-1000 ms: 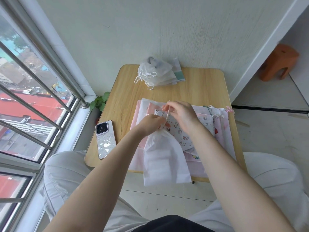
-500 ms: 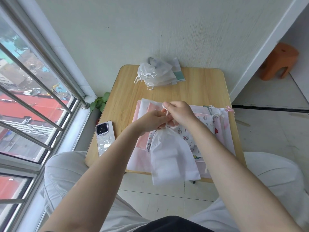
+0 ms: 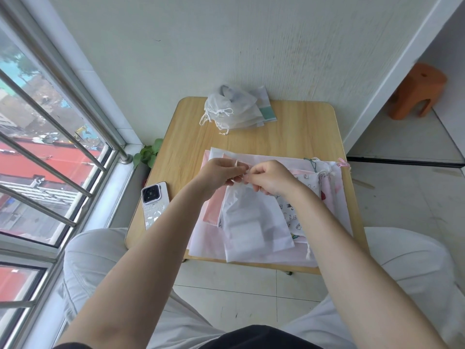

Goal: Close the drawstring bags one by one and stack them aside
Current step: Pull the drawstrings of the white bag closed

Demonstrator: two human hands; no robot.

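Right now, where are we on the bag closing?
Done: a pile of closed white bags sits at the table's far edge. In hand: left hand and right hand both pinch the drawstring at the gathered mouth of a white bag. Left: the flat pile under it, including a printed bag and pink bags; how many I cannot tell.

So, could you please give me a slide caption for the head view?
Both hands pinch a white bag's drawstring over the table; closed bags stacked behind.
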